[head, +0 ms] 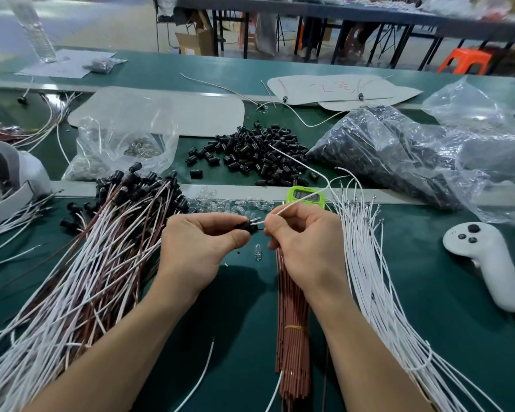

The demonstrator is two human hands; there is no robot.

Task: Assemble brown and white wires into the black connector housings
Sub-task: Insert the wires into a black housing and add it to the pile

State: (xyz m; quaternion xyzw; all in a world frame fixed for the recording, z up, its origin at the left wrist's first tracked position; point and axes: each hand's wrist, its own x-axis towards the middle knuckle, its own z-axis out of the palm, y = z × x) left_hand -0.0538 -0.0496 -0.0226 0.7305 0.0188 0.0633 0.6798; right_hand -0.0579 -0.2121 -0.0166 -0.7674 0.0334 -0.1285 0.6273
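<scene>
Nearest me: two bare forearms (110,352) reach up from the bottom edge over the counter (428,307), which is covered in dark green matting.
Left grip (197,248): thumb and fingers pinch one black connector housing (246,226), held above the counter at centre.
Right grip (306,242): fingertips pinch a white wire (298,166) just beside that housing. The wire's end meets the housing's mouth, but I cannot tell whether it is seated. The rest arcs up and away from me.
Under my right wrist: a bundle of brown wires (293,307) lies straight on the matting, tied with a yellow band.
Right side: loose white wires (369,263) fan out, and a white handheld controller (485,263) lies beyond them.
Left side: a large heap of brown and white leads (107,248) lies with black housings at its far ends.
Below the hands: a single clear bulb (257,251) lies on the matting.
Behind the hands: a row of clear bulbs (229,205) and a green timer (305,196) sit by a pale strip across the counter.
Further back: a loose pile of black housings (259,153) lies at centre. A clear bag of housings (384,150) sits to its right, a smaller clear bag (122,141) to its left, and grey card sheets (173,111) behind.
Room: a workshop with a pale floor, where I see a long far table (339,13), a cardboard box (195,40) and an orange stool (466,62).
</scene>
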